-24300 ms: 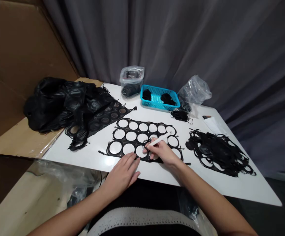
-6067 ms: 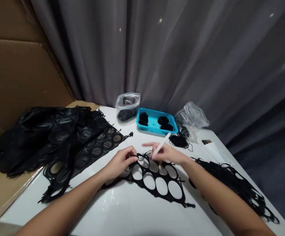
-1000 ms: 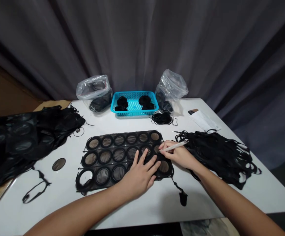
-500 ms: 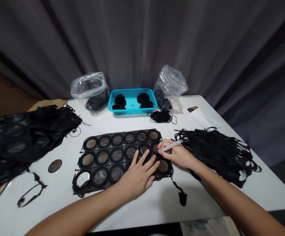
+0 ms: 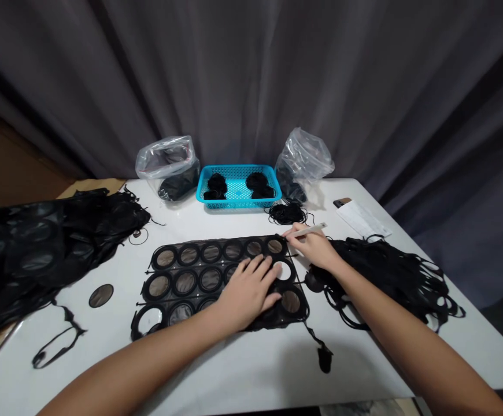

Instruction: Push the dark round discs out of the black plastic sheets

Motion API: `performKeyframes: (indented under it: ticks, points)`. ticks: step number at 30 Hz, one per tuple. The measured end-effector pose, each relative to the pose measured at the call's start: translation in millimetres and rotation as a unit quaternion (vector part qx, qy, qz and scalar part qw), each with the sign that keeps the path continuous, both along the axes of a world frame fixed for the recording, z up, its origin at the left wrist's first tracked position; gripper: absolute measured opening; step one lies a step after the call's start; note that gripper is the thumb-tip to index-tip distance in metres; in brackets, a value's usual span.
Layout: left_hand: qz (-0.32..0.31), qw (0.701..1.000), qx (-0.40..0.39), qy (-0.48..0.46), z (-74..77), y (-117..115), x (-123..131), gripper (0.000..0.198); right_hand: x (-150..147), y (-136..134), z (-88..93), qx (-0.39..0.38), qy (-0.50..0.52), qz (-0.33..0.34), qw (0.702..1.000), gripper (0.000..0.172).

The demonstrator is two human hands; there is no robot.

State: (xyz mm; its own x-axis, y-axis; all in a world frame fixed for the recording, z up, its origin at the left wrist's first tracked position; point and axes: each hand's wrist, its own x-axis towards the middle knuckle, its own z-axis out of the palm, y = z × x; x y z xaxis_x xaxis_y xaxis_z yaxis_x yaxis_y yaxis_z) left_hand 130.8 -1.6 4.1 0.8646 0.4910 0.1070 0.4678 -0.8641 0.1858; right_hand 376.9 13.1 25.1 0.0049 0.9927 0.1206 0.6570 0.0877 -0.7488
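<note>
A thin black sheet [image 5: 176, 304] with rows of ringed circles lies flat on the white table. My left hand [image 5: 249, 289] rests open on its right half, fingers spread, covering several circles. My right hand [image 5: 307, 242] is closed around a slim pale pen-like tool [image 5: 312, 230], at the sheet's upper right corner. Beside my left fingertips, one circle [image 5: 283, 270] shows white table through it. A dark round piece [image 5: 314, 281] lies just off the sheet's right edge, near my right forearm. The lower left circle [image 5: 150, 318] is also see-through to white.
Black sheets [image 5: 30, 248] heap at left; black cut strips [image 5: 385, 283] pile at right. A loose dark disc [image 5: 101, 296] lies left of the sheet. Behind stand a blue basket [image 5: 238, 203] between two clear bags [image 5: 167, 164], a tangle of black cord [image 5: 287, 214] and a white paper [image 5: 362, 218].
My right hand has moved up to the sheet's top right corner with the tool. The middle-row right circle turned from dark to white, and a dark round piece now shows beside the sheet.
</note>
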Motion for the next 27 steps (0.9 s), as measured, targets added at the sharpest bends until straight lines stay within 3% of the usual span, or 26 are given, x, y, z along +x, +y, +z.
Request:
performKeyframes:
  ticks: [4, 8, 27]
  points:
    - [0.02, 1.0, 0.004, 0.005, -11.8, 19, 5, 0.06, -15, 4, -10.3, -0.053, 0.052, 0.061, 0.995, 0.015]
    - [0.026, 1.0, -0.004, -0.004, -22.2, 18, 2, 0.06, -16, 7, -20.0, -0.072, 0.067, 0.079, 0.992, 0.014]
    - [0.024, 1.0, -0.013, -0.007, -20.0, 16, 0, 0.059, -14, 11, -23.4, -0.074, 0.087, 0.086, 0.99, 0.015]
